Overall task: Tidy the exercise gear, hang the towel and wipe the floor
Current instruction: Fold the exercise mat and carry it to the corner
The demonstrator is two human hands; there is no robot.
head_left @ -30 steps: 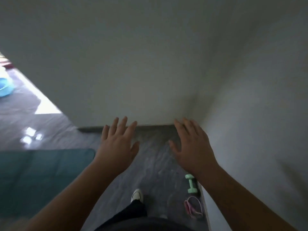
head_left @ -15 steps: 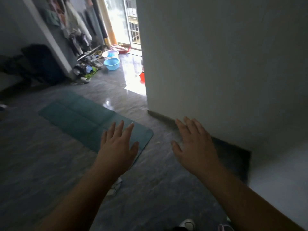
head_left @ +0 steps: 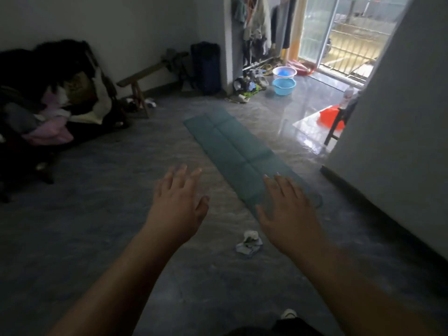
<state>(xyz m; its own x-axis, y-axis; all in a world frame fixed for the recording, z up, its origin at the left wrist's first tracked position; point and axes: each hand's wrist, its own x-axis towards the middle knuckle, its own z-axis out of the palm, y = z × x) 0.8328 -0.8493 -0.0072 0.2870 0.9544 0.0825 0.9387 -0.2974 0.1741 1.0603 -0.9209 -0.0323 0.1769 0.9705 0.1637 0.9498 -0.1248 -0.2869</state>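
— Both hands, left hand (head_left: 175, 207) and right hand (head_left: 288, 212), were spread flat, holding nothing, well apart.
— And the floor (head_left: 97, 226)?
— Grey, glossy. A green mat (head_left: 232, 146) lay ahead, a crumpled cloth (head_left: 249, 243) near its end, basins (head_left: 284, 80) by the bright doorway.

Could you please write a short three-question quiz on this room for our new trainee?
1. True or false: both hands are empty.
2. Which lies nearest the right hand? A) blue basin B) crumpled cloth C) wooden bench
3. Fill in: the green mat lies ___ on the floor.

Key
1. True; the left hand is spread open too.
2. B, the crumpled cloth.
3. Flat, unrolled.
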